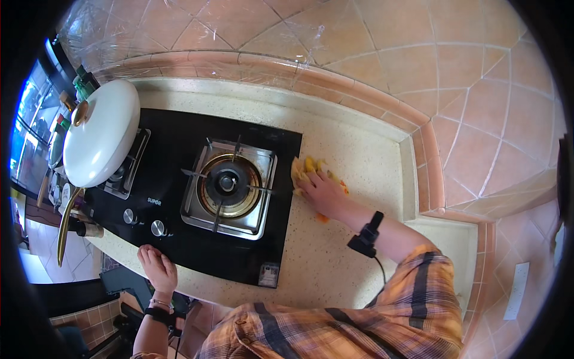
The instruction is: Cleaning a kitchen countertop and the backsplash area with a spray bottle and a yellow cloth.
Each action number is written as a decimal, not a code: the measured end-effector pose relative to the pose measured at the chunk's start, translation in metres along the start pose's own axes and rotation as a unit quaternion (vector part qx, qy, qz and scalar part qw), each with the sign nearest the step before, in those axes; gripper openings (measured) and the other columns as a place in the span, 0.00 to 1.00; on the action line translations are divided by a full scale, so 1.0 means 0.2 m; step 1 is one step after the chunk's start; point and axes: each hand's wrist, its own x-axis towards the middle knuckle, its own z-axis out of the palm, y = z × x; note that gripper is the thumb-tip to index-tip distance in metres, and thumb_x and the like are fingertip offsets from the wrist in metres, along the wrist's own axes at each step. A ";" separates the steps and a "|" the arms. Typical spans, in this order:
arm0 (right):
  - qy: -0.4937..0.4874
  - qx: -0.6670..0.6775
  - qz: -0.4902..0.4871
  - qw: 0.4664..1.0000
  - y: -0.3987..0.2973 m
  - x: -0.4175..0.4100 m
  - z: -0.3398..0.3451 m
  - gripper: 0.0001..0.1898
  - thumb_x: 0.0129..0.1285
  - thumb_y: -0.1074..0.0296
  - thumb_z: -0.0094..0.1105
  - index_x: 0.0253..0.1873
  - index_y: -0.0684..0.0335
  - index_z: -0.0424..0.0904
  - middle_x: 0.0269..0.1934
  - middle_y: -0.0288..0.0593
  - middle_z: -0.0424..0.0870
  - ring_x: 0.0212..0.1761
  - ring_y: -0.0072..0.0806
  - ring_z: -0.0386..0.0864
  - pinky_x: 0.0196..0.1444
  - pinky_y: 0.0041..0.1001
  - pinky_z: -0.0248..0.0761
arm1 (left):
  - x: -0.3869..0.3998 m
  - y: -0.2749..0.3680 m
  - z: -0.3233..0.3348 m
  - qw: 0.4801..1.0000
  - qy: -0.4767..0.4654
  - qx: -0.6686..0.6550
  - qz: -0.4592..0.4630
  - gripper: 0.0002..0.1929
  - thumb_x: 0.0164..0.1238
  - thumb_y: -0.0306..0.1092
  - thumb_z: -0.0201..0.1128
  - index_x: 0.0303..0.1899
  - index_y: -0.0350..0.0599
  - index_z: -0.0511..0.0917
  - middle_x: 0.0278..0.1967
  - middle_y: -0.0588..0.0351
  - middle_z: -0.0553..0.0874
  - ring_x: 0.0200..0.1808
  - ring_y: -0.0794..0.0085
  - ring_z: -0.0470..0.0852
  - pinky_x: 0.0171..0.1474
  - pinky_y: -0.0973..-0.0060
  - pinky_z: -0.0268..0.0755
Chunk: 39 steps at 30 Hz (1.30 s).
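Note:
My right hand (323, 193) presses a crumpled yellow cloth (310, 165) onto the pale speckled countertop (367, 170), just beside the hob's right edge. Orange-red patches show around the cloth; whether they belong to it or lie on the counter, I cannot tell. My left hand (158, 268) rests with curled fingers at the front edge of the black glass gas hob (166, 188), below its two control knobs, and nothing shows in it. On the hob's right side sits a burner (227, 181) with a steel drip tray and pan supports, its ring stained brown.
A white lidded pan (105, 134) with a gold handle (67, 229) covers much of the left burner. Bottles (83, 85) and other kitchen items crowd the far left. Clear plastic film (215, 36) covers part of the tiled wall (403, 67). A raised ledge (407, 175) bounds the counter on the right.

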 end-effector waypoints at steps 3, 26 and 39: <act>-0.178 0.042 0.103 0.978 0.09 0.16 -0.16 0.20 0.68 0.58 0.56 0.64 0.50 0.73 0.58 0.52 0.74 0.55 0.49 0.77 0.51 0.41 0.77 | -0.01 0.01 -0.01 1.000 0.001 0.008 -0.007 0.09 0.56 0.26 0.52 0.37 0.32 0.67 0.43 0.37 0.70 0.49 0.41 0.68 0.54 0.51 0.62; -0.041 -0.190 0.430 0.882 0.92 -0.33 -0.15 0.19 0.70 0.58 0.46 0.62 0.54 0.71 0.58 0.57 0.73 0.64 0.49 0.72 0.60 0.44 0.72 | -0.04 -0.08 0.07 0.999 -0.032 0.027 0.000 0.13 0.69 0.36 0.47 0.40 0.32 0.66 0.46 0.37 0.69 0.53 0.40 0.67 0.57 0.51 0.60; 0.101 -0.200 0.341 0.913 0.99 -0.27 -0.47 0.25 0.64 0.62 0.58 0.65 0.55 0.69 0.55 0.58 0.73 0.60 0.52 0.74 0.52 0.44 0.76 | -0.09 -0.18 0.08 0.997 -0.046 0.060 -0.005 0.17 0.69 0.36 0.46 0.48 0.27 0.67 0.54 0.33 0.69 0.58 0.38 0.66 0.62 0.49 0.59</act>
